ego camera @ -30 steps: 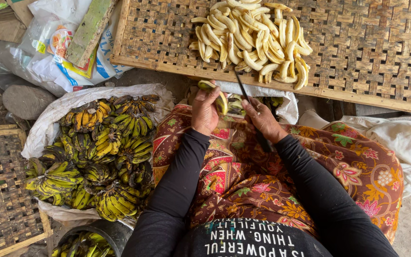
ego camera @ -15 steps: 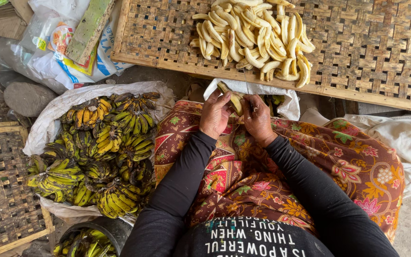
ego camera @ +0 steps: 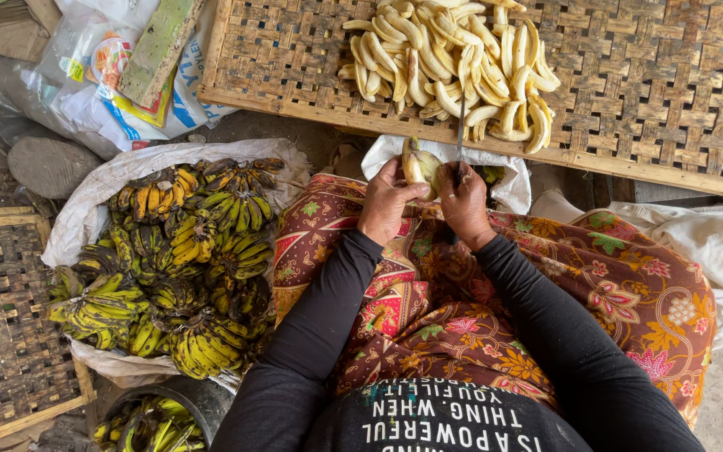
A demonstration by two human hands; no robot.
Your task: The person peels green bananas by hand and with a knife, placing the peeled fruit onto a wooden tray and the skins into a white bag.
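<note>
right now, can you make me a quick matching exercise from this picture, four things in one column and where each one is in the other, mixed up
Things:
1. peeled bananas
2. unpeeled banana bunches
3. half-peeled banana
4. knife

Places:
A. in the right hand, blade pointing up toward the tray
B. heaped on the white sack on the ground, beside the lap
C. held in the left hand
D. piled on the woven bamboo tray

Pairs: 1-D, 2-B, 3-C, 4-A
</note>
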